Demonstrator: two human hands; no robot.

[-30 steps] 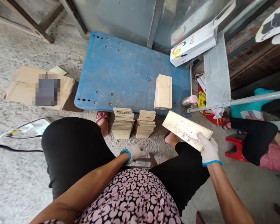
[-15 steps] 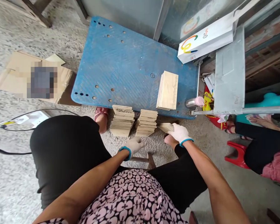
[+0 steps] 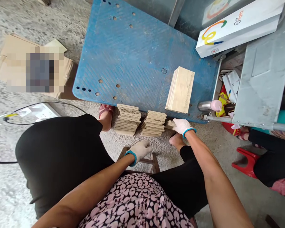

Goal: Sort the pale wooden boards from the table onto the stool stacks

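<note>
Thin, pale wooden boards [image 3: 169,125], layered together and partly hidden, are gripped by the nearly closed right hand [image 3: 181,126]; the left hand [image 3: 140,150] is held half-open, empty.

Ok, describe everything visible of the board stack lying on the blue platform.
The board stack is a pile of thin, pale rectangular pieces that look like plywood. Its top board has faint darker marks; layered edges show along the left, slightly fanned. It lies flat on the blue platform, near the wearer's edge and towards the right end, left of a pink-lidded metal bottle. The right hand is close by but appears apart from it.
</note>
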